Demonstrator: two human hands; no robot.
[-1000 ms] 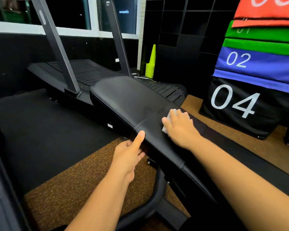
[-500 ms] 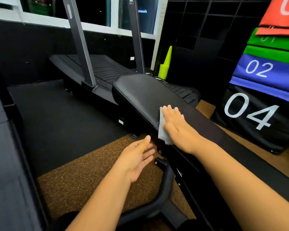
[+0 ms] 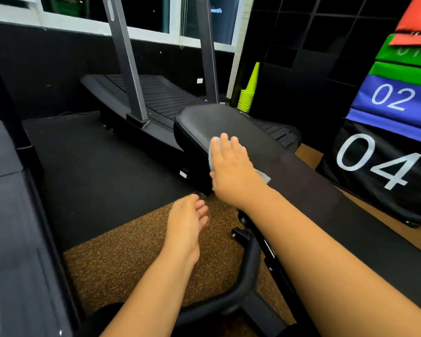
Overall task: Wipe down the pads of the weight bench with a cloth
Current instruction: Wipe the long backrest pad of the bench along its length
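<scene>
The black padded weight bench (image 3: 219, 122) runs from the lower right up to the middle of the view. My right hand (image 3: 233, 171) lies flat on the left side of its far pad, pressing a pale grey cloth (image 3: 213, 154) against the leather. Only the cloth's edges show around my fingers and by my wrist. My left hand (image 3: 187, 224) hovers open over the floor, left of the bench and just below the pad's edge, touching nothing. The bench's black metal frame (image 3: 248, 251) shows beneath my right forearm.
A curved treadmill (image 3: 156, 93) with two grey uprights stands behind the bench. Stacked lime cones (image 3: 249, 91) sit by the wall. Numbered soft plyo boxes (image 3: 387, 147) stand at the right. Another dark padded piece of equipment (image 3: 7, 215) fills the left edge. Brown speckled matting (image 3: 131, 254) covers the floor.
My right hand has slid the cloth from the pad joint farther up along the far pad's left side. My left hand came off the pad edge and now hangs free.
</scene>
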